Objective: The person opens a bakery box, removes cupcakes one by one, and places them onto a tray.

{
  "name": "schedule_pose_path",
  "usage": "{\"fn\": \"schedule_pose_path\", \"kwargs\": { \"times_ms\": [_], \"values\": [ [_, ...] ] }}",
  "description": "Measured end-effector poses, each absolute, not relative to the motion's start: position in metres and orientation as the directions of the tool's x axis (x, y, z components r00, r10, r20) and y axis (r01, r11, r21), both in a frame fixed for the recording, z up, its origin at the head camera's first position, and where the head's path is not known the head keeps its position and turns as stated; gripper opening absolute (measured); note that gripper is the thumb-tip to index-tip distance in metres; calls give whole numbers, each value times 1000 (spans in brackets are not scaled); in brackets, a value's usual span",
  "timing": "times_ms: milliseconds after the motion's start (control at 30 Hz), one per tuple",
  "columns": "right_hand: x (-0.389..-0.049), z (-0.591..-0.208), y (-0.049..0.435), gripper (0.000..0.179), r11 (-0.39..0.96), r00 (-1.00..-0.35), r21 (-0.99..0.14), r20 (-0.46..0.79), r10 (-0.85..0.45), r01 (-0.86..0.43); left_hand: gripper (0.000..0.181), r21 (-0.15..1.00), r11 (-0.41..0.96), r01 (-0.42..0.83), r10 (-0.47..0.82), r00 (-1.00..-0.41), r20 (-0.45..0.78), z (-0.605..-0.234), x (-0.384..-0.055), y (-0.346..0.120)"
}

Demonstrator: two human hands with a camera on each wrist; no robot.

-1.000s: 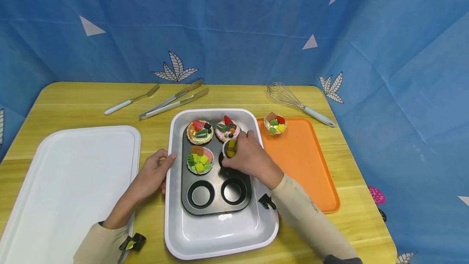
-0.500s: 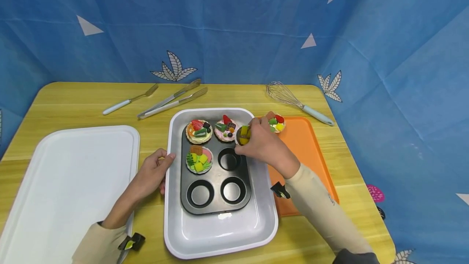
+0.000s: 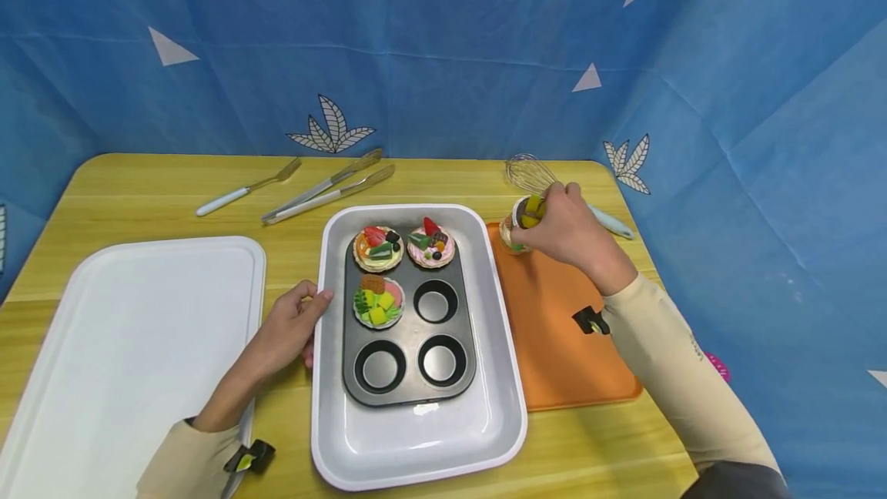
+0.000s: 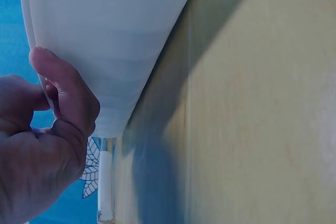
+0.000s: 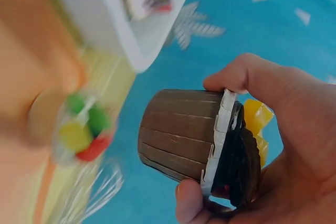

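My right hand [image 3: 571, 229] holds a brown-cupped toy cupcake [image 5: 181, 132] by its white rim, tipped on its side, with yellow pieces on its dark top. It is over the far left corner of the orange tray [image 3: 575, 345], overlapping another cupcake [image 5: 84, 129] that stands there. My left hand [image 3: 287, 329] pinches the left rim of a deep white tray [image 3: 416, 453]. Inside that tray lies a dark muffin pan [image 3: 409, 329]. Three decorated cupcakes sit in its cups: one with strawberry [image 3: 377, 249], a pink one [image 3: 431, 246] and one with yellow cubes [image 3: 378, 303].
A flat white tray [image 3: 159, 353] lies at the left. Along the back are a fork [image 3: 249, 188], two slim utensils with pale handles [image 3: 329, 191] and a whisk [image 3: 533, 174], partly behind my right hand. A blue cloth [image 3: 443, 52] hangs behind the table.
My right hand has lifted the brown cupcake from above the muffin pan's middle right cup and carried it right, over the orange tray. My left hand has stayed on the rim.
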State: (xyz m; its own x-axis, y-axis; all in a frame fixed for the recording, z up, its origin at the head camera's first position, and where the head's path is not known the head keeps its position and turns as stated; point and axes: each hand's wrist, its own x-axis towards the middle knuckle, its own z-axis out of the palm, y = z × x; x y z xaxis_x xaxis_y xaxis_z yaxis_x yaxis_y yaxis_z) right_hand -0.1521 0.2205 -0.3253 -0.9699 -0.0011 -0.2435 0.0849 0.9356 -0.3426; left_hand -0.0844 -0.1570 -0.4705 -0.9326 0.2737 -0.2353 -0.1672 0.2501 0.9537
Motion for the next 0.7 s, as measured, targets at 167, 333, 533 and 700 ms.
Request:
{"fn": "schedule_pose_path", "kwargs": {
  "times_ms": [167, 333, 533, 700],
  "values": [
    [-164, -336, 256, 51, 919, -965, -363, -254, 59, 152, 41, 952, 254, -170, 273, -932, -239, -470, -84, -156],
    [-176, -354, 285, 34, 906, -954, -372, -286, 93, 200, 43, 952, 247, -180, 272, -930, -246, -471, -84, -157],
    [-189, -374, 308, 35, 906, -948, -358, -293, 120, 225, 43, 951, 247, -186, 274, -928, -252, -471, -84, -158],
    [-195, -389, 320, 37, 916, -944, -322, -297, 144, 241, 44, 950, 249, -189, 280, -925, -257, -471, -84, -157]
  ]
}}
